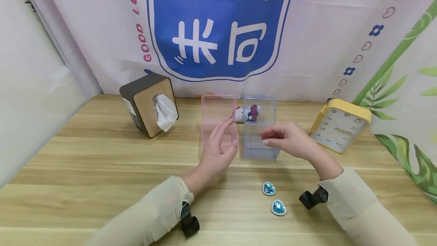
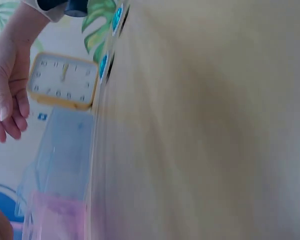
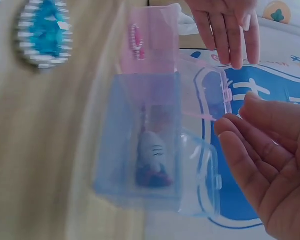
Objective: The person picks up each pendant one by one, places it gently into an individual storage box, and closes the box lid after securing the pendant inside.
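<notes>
My left hand (image 1: 216, 155) is over the pink clear box (image 1: 208, 134), fingers extended and holding nothing. Above the blue clear box (image 1: 261, 153) hovers my right hand (image 1: 290, 139), its fingers loosely bent and empty. Both box lids are raised at the back. A pink beaded gem (image 3: 137, 42) shows through the pink box in the right wrist view. Behind the lids lies a small white figurine (image 1: 244, 114) with dark and red clothing. Two blue heart-like gems, one nearer the boxes (image 1: 268, 188) and one nearer me (image 1: 278, 207), lie on the table before the blue box.
At the back left stands a tissue box (image 1: 145, 86) with a white tissue sticking out. A yellow square clock (image 1: 351, 107) leans at the right, beyond my right hand. A printed cloth (image 1: 307, 48) hangs behind the wooden table (image 1: 102, 177).
</notes>
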### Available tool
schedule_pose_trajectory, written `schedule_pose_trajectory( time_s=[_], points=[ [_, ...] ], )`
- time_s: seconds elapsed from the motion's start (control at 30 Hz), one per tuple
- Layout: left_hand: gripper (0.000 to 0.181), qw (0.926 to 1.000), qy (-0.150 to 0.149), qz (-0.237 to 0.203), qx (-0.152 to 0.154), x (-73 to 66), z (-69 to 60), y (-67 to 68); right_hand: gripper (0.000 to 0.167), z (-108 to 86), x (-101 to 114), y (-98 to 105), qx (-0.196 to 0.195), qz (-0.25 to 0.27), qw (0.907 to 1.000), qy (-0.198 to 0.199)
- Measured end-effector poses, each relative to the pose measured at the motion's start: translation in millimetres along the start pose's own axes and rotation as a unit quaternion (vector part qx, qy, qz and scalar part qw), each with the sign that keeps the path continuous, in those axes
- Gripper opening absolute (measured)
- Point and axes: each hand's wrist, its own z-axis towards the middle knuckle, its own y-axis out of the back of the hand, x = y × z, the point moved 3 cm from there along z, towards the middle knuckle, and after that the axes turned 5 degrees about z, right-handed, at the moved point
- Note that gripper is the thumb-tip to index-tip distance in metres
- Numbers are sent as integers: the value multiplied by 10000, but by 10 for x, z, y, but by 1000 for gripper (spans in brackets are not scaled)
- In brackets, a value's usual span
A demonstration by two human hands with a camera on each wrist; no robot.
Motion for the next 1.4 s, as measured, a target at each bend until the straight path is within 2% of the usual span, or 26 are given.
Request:
schedule_pose_trajectory(
  time_s=[0.23, 0.47, 0.63, 1.0, 1.13, 1.4],
  points=[
    [63, 9971, 441, -322, 532, -66, -11, -218, 27, -251, -140, -54, 67, 196, 9997, -159],
    [74, 9904, 851, 51, 1087, -103, -11, -397, 31, -428, -255, -159, 213, 309, 9989, -289],
    [79, 9884, 925, 198, 1192, -122, -5, -477, 32, -493, -313, -263, 365, 327, 9985, -232],
    [83, 9830, 1284, 220, 1290, -88, -19, -604, 35, -598, -366, -422, 609, 860, 9940, -299],
    [84, 9809, 1408, 267, 1319, -69, -27, -648, 36, -618, -408, -460, 575, 887, 9937, -363],
    [86, 9775, 1651, 181, 1303, -57, -34, -719, 37, -634, -432, -527, 495, 794, 9953, -245]
  ],
)
